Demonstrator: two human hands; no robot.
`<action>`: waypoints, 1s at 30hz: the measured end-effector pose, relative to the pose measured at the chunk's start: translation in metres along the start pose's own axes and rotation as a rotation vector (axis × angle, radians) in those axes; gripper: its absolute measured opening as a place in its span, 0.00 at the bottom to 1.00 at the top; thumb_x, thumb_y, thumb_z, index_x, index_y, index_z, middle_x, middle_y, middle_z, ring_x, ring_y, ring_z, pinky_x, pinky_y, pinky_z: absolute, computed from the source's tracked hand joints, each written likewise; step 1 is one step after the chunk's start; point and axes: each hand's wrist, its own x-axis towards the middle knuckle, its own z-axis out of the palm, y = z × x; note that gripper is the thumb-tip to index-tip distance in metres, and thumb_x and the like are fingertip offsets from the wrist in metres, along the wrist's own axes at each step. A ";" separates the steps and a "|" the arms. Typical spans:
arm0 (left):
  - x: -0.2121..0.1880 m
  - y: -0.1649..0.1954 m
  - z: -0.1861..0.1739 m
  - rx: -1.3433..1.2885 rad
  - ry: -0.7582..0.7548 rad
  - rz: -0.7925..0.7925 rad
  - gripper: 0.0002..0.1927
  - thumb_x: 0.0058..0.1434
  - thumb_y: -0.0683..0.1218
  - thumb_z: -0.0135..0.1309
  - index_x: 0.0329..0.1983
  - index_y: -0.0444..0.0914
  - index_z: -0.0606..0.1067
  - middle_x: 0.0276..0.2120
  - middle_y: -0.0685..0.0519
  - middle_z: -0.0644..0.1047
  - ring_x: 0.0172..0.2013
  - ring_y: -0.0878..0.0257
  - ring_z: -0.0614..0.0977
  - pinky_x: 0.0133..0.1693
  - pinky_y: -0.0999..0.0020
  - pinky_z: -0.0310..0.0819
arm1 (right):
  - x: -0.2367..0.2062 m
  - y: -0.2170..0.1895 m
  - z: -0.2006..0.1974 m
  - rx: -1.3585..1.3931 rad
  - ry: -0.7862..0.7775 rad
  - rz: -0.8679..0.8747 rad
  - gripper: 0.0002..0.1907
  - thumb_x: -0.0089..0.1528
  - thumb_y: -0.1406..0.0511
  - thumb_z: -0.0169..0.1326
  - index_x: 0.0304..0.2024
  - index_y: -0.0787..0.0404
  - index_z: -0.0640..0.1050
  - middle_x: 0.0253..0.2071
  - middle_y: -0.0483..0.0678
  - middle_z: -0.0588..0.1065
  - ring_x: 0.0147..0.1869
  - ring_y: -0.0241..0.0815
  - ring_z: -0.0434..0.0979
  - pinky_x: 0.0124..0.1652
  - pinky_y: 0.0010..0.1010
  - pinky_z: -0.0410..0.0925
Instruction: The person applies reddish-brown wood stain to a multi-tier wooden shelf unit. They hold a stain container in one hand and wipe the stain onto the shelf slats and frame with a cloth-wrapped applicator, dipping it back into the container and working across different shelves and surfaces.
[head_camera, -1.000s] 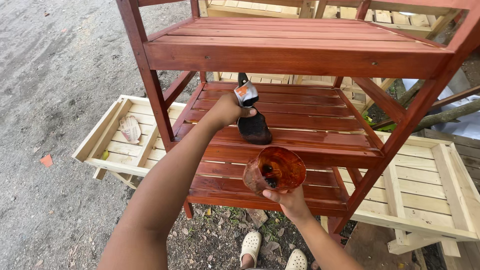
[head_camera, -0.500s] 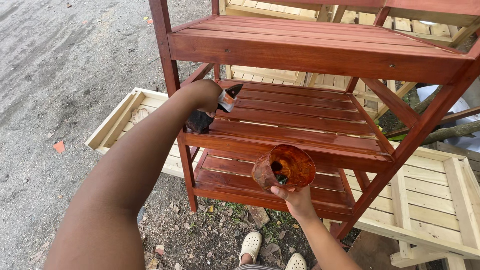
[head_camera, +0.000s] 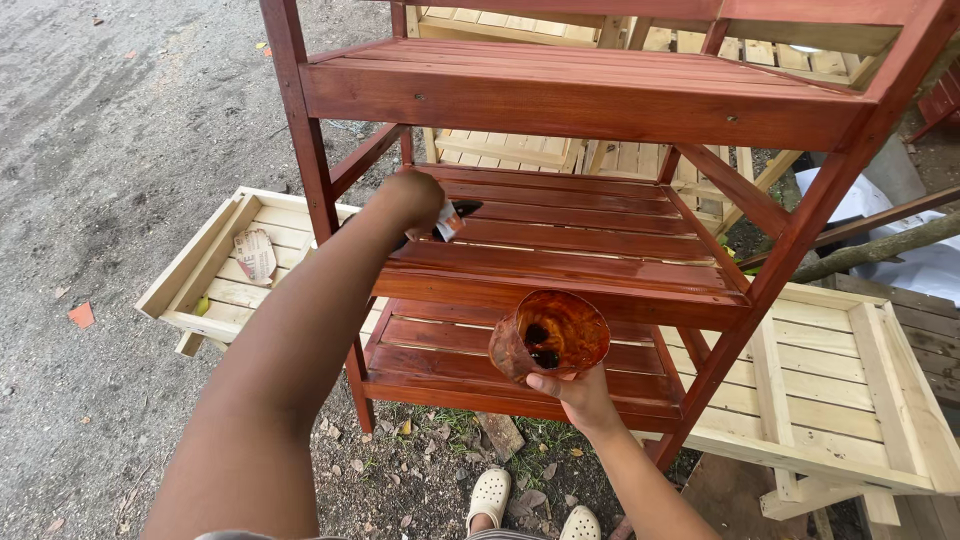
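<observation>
Head view: left hand (head_camera: 412, 200) clenched around brush (head_camera: 450, 218), right hand (head_camera: 570, 392) gripping stain cup (head_camera: 550, 335).

shelf rack (head_camera: 560, 90): glossy stained wood | crates (head_camera: 840, 400): raw matt wood | ground (head_camera: 120, 120): rough dirt

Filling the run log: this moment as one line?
left hand: brush on middle shelf | right hand: holds stain cup

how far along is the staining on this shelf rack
Mostly done: the rack looks red-brown on all three tiers. In hand: left hand works a brush at the middle shelf's left end; right hand holds the stain cup. Left: pale racks lying around remain unstained.
</observation>
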 end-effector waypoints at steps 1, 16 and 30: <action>-0.009 -0.011 -0.004 -0.046 0.029 -0.001 0.17 0.47 0.43 0.69 0.41 0.39 0.84 0.41 0.45 0.84 0.43 0.49 0.86 0.44 0.55 0.81 | 0.000 0.000 -0.001 -0.017 0.001 0.012 0.35 0.52 0.63 0.72 0.59 0.61 0.73 0.56 0.48 0.76 0.63 0.45 0.76 0.61 0.43 0.71; -0.086 -0.024 0.009 -1.232 0.617 -0.172 0.24 0.45 0.48 0.73 0.43 0.33 0.81 0.32 0.50 0.83 0.31 0.63 0.84 0.36 0.66 0.77 | -0.034 -0.024 -0.059 0.003 0.137 -0.115 0.37 0.51 0.68 0.69 0.62 0.61 0.71 0.60 0.49 0.74 0.67 0.48 0.73 0.66 0.45 0.66; -0.074 0.049 -0.011 -1.594 0.457 -0.321 0.23 0.42 0.39 0.70 0.41 0.33 0.74 0.32 0.47 0.80 0.29 0.56 0.86 0.27 0.57 0.81 | -0.051 -0.039 -0.114 0.067 0.321 -0.198 0.36 0.53 0.75 0.65 0.63 0.60 0.70 0.60 0.49 0.72 0.67 0.48 0.71 0.66 0.44 0.64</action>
